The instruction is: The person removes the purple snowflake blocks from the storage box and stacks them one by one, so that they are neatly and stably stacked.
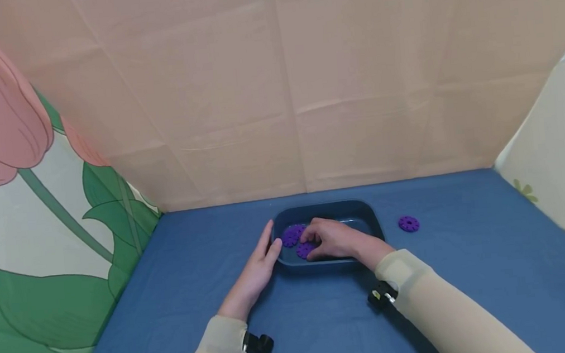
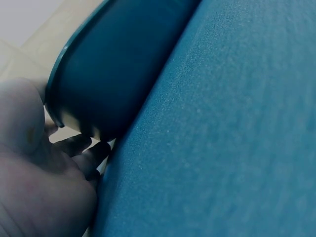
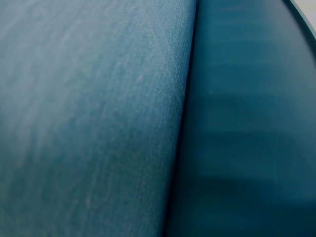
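A dark blue rectangular tray [image 1: 379,229] sits on the table. My left hand [image 1: 260,265] rests against its left end, fingers straight along the side and thumb at the rim. In the left wrist view, the left hand [image 2: 44,168] touches the tray's outer wall [image 2: 113,64] at a corner. Reaching over the near rim, my right hand [image 1: 335,238] has its thumb and curled fingers around a purple round disc [image 1: 304,250] with holes. Just beyond lies another purple disc [image 1: 290,237], partly overlapped by more purple. The right wrist view shows only the tray's wall [image 3: 247,123] and cloth.
A single purple disc [image 1: 409,224] lies on the blue cloth [image 1: 470,250] to the right of the tray. A beige sheet [image 1: 295,85] hangs behind the table, and a flower-printed panel [image 1: 39,220] stands at the left. Both sleeved wrists carry small black cameras.
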`<state>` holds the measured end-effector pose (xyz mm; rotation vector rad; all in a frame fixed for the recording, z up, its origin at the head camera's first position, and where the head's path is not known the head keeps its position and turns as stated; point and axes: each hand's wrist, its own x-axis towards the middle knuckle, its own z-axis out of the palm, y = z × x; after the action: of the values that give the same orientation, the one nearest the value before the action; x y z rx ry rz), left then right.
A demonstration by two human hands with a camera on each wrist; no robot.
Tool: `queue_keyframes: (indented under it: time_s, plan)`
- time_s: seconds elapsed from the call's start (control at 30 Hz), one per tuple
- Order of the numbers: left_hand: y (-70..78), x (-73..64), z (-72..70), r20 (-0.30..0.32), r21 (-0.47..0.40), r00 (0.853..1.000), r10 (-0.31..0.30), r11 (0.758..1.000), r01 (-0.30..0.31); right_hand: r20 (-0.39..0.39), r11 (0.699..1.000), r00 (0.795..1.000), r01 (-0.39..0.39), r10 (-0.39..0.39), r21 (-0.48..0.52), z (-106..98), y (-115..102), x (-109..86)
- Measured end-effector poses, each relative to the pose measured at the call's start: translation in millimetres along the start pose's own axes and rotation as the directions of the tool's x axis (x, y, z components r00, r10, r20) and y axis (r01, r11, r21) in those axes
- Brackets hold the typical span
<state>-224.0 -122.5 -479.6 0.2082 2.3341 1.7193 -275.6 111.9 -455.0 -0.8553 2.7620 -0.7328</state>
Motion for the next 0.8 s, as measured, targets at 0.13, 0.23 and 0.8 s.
queue_keyframes:
  time_s: [0.13, 0.23, 0.8]
  plan:
    - [-2.2, 1.0, -0.3, 0.000, 0.006, 1.000, 0.007, 1.000, -0.007, -0.013, 1.000, 1.000, 0.022, -0.022, -0.023, 1, 0, -0.6]
    - [-3.9, 1.4, -0.5, -0.005, 0.007, 1.000, 0.014, 1.000, -0.014, -0.021, 0.999, 1.000, 0.010, -0.011, -0.044, 1, -2, -0.3]
    - [-4.2, 0.3, 2.8, 0.002, -0.005, 1.000, 0.020, 1.000, -0.020, -0.165, 0.995, 0.982, -0.094, 0.090, -0.015, -14, 0, -10.6]
